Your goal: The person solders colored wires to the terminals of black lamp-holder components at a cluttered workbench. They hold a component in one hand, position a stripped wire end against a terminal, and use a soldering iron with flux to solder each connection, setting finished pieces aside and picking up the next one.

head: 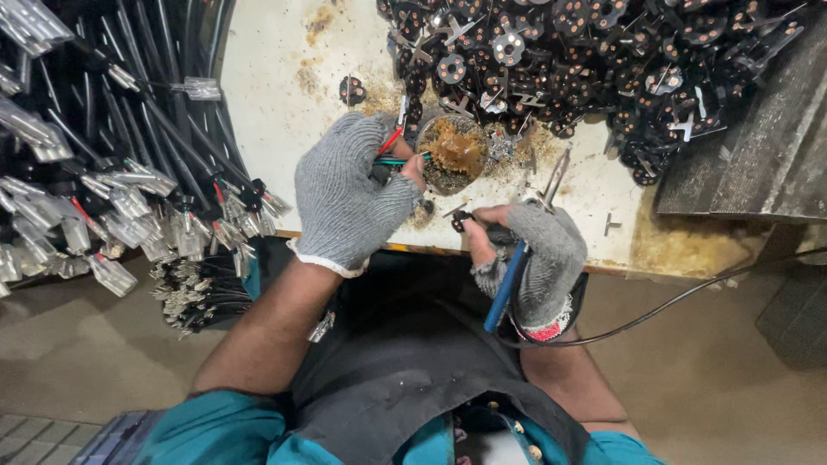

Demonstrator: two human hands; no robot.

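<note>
Grey knitted gloves with cut-off fingertips cover both hands. Head view, item 1: left hand (349, 194) pinches thin red and green wire ends (392, 153) between bare thumb and forefinger, tips held at the rim of a small round tin of brown flux paste (452, 153). The wires look light, limp and springy, likely best held close behind the stripped tips, where the fingers sit now. Item 2: right hand (525, 258) is closed around a soldering iron (530, 228) with a blue handle, metal tip pointing up toward the tin, its black cord (680, 301) trailing off right; stiff and probably hot at the tip, so it is gripped on the handle only. Item 3: desk (284, 95), a white, rust-stained and flux-spattered sheet, likely tacky near the tin. Item 4: heap of small black round parts with metal tabs (603, 52) across the far edge. Item 5: bundles of black cables with clear-sleeved terminals (129, 198) hanging at left. Floor bare concrete; space tight.
</note>
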